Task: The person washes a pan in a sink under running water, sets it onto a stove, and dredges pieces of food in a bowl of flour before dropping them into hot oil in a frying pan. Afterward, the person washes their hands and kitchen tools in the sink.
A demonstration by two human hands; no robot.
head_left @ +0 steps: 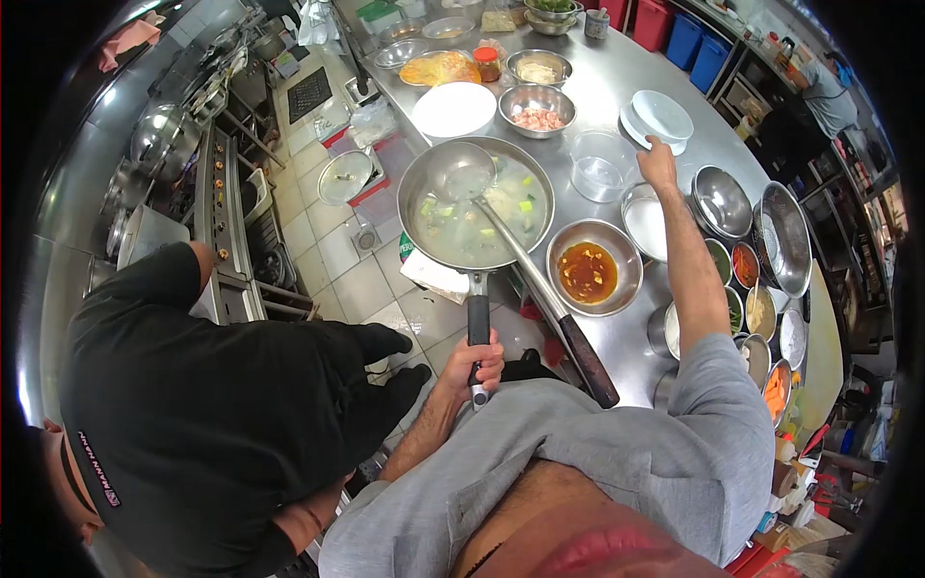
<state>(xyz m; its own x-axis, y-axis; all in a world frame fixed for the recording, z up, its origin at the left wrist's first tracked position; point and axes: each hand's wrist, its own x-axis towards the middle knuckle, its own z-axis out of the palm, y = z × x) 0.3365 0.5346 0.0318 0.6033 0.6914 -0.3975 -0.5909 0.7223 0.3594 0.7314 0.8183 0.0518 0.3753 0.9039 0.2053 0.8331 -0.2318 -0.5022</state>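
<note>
Head view: steel counter (617, 87) is crowded by bowls (633, 268), tiled aisle (337, 252) part-blocked by person in black (222, 414), pan (406, 207) held over counter edge by closed left hand (476, 364), dishes (663, 114) reached by half-curled right hand (659, 164), grip unclear.

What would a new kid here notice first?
Probably the big pan of cloudy soup in the middle, with a ladle in it and the left hand on its handle. Next, maybe brown sauce in a metal bowl to its right, or the right hand at the white dishes farther right.

Bright; glare on counter (617, 82); edges bowed, 4 corners black.
</note>
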